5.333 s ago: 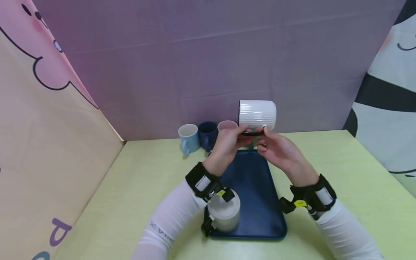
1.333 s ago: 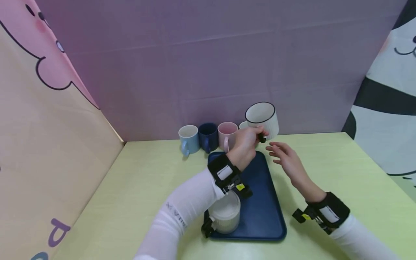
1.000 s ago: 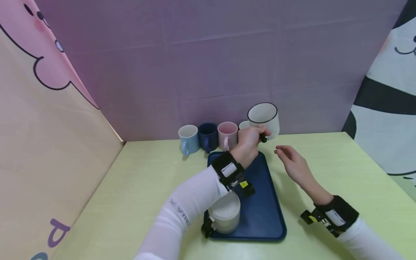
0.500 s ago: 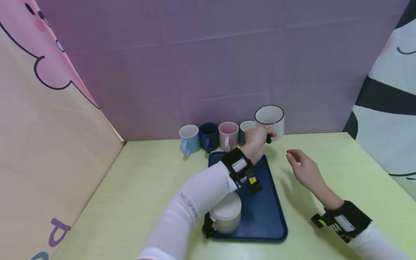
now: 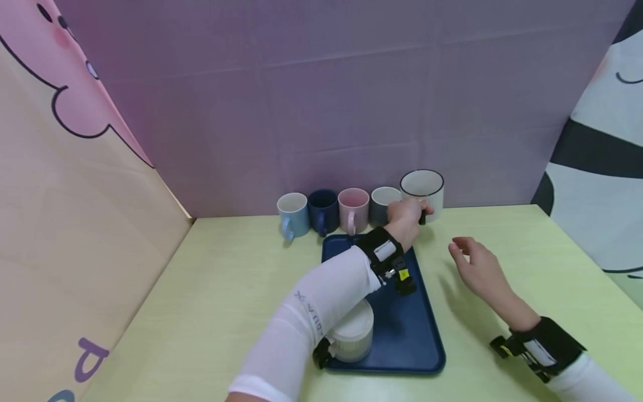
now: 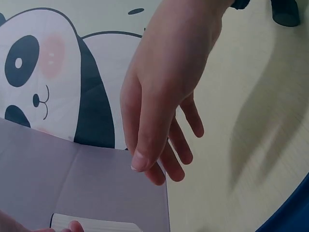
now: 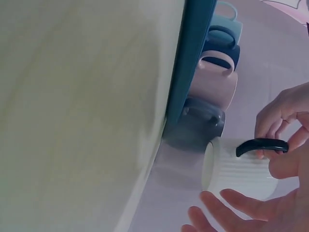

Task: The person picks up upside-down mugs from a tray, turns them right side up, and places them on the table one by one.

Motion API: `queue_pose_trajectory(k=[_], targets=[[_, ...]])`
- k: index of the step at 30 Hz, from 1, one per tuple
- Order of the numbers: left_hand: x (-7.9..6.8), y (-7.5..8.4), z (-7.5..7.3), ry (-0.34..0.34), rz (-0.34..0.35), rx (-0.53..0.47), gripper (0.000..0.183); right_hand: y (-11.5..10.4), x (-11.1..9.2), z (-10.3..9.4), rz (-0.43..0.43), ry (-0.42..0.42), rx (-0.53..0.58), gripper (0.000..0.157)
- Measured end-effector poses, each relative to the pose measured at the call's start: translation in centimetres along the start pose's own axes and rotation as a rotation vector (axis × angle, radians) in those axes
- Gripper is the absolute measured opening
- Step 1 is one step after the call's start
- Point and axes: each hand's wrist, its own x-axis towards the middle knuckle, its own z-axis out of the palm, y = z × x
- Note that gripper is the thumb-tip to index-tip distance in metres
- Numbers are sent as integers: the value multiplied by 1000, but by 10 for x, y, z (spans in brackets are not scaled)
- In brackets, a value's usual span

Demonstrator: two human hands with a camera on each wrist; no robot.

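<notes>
My left hand [image 5: 406,215] grips the black handle [image 7: 263,145] of a white ribbed mug [image 5: 434,198] with a black rim. The mug is upright, opening upward, at the right end of a row of mugs. In the right wrist view, a small gap shows between its base and the table. My right hand [image 5: 479,271] hovers to the right and nearer, fingers loosely bent and holding nothing; the left wrist view shows that right hand [image 6: 164,92] close up. Beside the held mug stands a grey mug [image 5: 378,213], partly behind my left hand.
Left of the grey mug stand pink [image 5: 354,206], dark blue [image 5: 323,211] and light blue [image 5: 293,215] mugs. A blue tray [image 5: 402,335] lies in front, bearing a white flat-topped mug [image 5: 354,332], partly under my left sleeve. A purple backdrop [image 5: 351,100] rises behind the table.
Both hands were at the mug lying sideways; since then the right hand has let go and drawn back rightward. The left hand has turned the mug upright, moved it right and lowered it.
</notes>
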Motion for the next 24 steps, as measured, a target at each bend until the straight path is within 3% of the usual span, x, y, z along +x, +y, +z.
queue_pose_trajectory(k=[8, 16, 24], targets=[[1, -6, 6, 16, -5, -40, 10, 9, -4, -7, 20, -48, -108, 50], [5, -11, 13, 16, -44, -112, 16, 16, -12, -12, 25, -102, -132, 52], [9, -17, 19, 22, -52, -87, 18, 18, -16, -18, 27, -116, -145, 51]])
